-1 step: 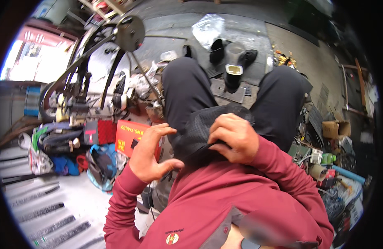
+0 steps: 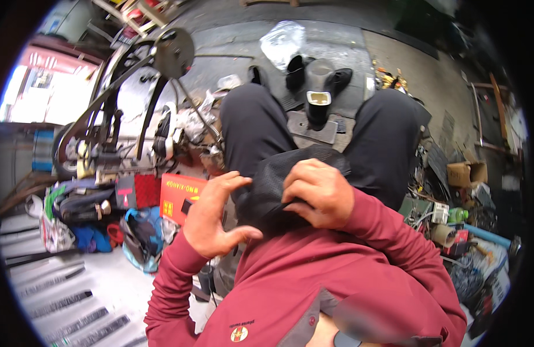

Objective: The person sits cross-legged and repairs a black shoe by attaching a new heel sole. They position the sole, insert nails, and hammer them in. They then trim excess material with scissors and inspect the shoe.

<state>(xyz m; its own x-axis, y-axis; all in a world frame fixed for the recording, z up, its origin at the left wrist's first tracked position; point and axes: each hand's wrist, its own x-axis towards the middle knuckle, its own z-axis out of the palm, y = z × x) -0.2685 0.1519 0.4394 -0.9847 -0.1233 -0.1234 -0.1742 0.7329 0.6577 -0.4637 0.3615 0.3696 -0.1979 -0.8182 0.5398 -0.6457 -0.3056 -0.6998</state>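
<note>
Across my lap lies a black, mesh-textured piece (image 2: 265,191), soft and bulging; I cannot tell what kind of thing it is. My right hand (image 2: 322,194) is closed on its near right edge, with fingers curled and thumb tucked under. My left hand (image 2: 212,225) is open at its left side, thumb and fingers spread apart with nothing between them. Whether the left fingertips touch the black piece is hard to make out. The underside of the piece is hidden by my lap and right hand.
A crank machine with a big wheel (image 2: 173,53) stands at the left, near a red box (image 2: 175,196). Beyond my knees are black shoes (image 2: 340,80) and a clear plastic bag (image 2: 283,41). Clutter and a cardboard box (image 2: 466,173) lie at the right.
The view has shifted slightly. My left hand sits a little closer to my right hand; the right hand keeps its hold on the black mesh piece.
</note>
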